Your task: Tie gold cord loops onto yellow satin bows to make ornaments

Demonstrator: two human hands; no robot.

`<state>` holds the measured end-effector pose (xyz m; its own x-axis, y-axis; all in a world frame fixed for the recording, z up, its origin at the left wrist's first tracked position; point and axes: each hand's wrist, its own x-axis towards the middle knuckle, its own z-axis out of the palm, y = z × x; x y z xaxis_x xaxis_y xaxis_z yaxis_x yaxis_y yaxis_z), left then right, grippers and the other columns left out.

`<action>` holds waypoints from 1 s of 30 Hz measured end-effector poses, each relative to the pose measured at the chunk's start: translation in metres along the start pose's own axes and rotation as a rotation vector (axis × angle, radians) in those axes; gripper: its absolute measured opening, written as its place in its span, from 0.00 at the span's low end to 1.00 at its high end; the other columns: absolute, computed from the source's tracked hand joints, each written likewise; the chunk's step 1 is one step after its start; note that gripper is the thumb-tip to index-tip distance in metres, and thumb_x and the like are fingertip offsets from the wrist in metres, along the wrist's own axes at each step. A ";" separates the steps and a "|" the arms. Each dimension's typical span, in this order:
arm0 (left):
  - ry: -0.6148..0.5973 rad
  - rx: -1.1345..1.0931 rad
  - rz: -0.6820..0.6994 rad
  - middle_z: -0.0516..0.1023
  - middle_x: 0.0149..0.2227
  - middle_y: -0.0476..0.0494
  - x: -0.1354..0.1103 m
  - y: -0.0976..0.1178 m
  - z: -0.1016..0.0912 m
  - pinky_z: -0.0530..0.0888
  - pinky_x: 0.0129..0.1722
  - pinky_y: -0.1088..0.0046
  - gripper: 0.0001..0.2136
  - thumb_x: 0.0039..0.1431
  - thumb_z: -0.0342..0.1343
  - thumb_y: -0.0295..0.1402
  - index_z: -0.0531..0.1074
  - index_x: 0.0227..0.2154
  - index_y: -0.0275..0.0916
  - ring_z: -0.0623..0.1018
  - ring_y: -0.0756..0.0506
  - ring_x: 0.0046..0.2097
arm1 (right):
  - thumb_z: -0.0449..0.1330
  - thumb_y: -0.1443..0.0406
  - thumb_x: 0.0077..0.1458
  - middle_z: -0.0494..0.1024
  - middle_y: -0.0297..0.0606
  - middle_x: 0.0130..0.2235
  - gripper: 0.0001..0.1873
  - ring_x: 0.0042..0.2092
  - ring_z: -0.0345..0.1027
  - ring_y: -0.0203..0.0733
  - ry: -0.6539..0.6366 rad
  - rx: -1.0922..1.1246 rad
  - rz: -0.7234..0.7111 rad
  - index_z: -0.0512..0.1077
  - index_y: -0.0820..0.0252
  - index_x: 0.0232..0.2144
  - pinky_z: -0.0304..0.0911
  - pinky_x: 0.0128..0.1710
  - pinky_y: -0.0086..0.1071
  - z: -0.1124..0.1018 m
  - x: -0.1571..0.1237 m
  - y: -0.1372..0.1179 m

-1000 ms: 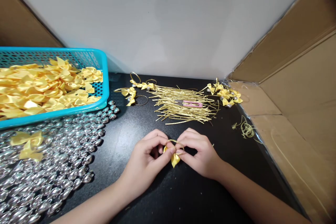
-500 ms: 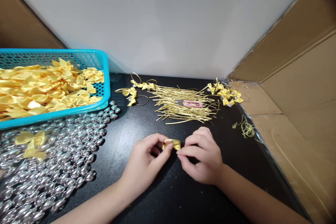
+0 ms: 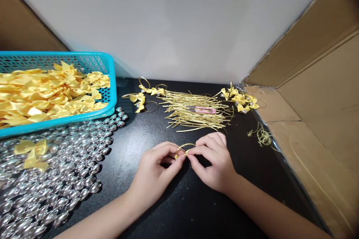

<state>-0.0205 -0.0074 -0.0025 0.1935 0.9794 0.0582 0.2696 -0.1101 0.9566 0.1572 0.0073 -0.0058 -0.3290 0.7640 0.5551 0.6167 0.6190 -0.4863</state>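
A loop of gold cord (image 3: 186, 145) arches between my two hands above the black table. My left hand (image 3: 157, 166) is closed, pinching the loop's left side between thumb and fingers. From the right, my right hand (image 3: 214, 160) pinches the cord with thumb and index finger, its fingertips almost touching the left thumb. A bit of yellow ribbon bow (image 3: 176, 156) shows at the left fingertips; most of it is hidden. Beyond the hands lies a bundle of gold cord pieces (image 3: 196, 119), with pink-handled thread snips (image 3: 206, 110) on top.
A blue basket (image 3: 114, 89) of yellow bows stands at the left. Many silver beads (image 3: 67, 179) spread before it, with a yellow bow (image 3: 35, 155) over them. Bows with loops lie at the back left (image 3: 138, 99) and right (image 3: 242, 101). Tangled thread (image 3: 264, 136) lies near the cardboard (image 3: 322, 74).
My right hand has moved slightly left and now grips the cord. The gold loop stands up between the hands, and the bow that showed earlier is now mostly hidden.
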 end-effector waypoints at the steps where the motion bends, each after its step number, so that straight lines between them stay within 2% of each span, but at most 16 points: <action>1: 0.004 -0.008 -0.006 0.80 0.31 0.46 0.000 0.000 0.000 0.75 0.29 0.79 0.04 0.58 0.58 0.27 0.76 0.29 0.37 0.79 0.50 0.31 | 0.61 0.69 0.53 0.73 0.33 0.27 0.04 0.33 0.64 0.39 -0.002 0.006 -0.009 0.74 0.57 0.27 0.53 0.40 0.39 0.000 0.000 -0.001; 10: 0.000 -0.035 -0.037 0.80 0.30 0.47 0.000 0.000 -0.001 0.75 0.28 0.79 0.05 0.58 0.58 0.29 0.76 0.28 0.38 0.78 0.50 0.30 | 0.60 0.72 0.49 0.72 0.33 0.26 0.05 0.31 0.63 0.38 0.016 0.136 -0.015 0.74 0.58 0.26 0.54 0.37 0.39 -0.006 0.004 0.001; 15: -0.029 0.006 -0.009 0.79 0.29 0.48 0.002 0.001 -0.002 0.74 0.29 0.78 0.05 0.58 0.58 0.28 0.76 0.27 0.38 0.78 0.50 0.30 | 0.61 0.72 0.52 0.72 0.33 0.27 0.06 0.32 0.63 0.38 0.034 0.167 -0.022 0.76 0.58 0.29 0.57 0.37 0.39 -0.006 0.005 0.004; 21: -0.058 0.015 -0.014 0.80 0.30 0.47 0.001 0.000 -0.003 0.74 0.30 0.76 0.05 0.58 0.58 0.29 0.76 0.28 0.38 0.78 0.48 0.32 | 0.60 0.70 0.57 0.73 0.34 0.30 0.07 0.35 0.64 0.39 -0.060 0.207 -0.047 0.78 0.55 0.33 0.59 0.39 0.38 -0.004 0.005 0.010; 30: -0.106 -0.070 -0.084 0.78 0.30 0.47 0.003 0.001 -0.004 0.72 0.31 0.74 0.05 0.59 0.58 0.31 0.76 0.28 0.39 0.76 0.47 0.33 | 0.61 0.69 0.57 0.73 0.34 0.29 0.06 0.34 0.64 0.38 -0.041 0.198 -0.095 0.77 0.55 0.31 0.59 0.39 0.37 -0.005 0.006 0.014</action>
<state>-0.0237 -0.0034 -0.0004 0.2721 0.9610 -0.0501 0.2237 -0.0126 0.9746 0.1670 0.0193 -0.0062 -0.4100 0.7049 0.5788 0.4305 0.7090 -0.5586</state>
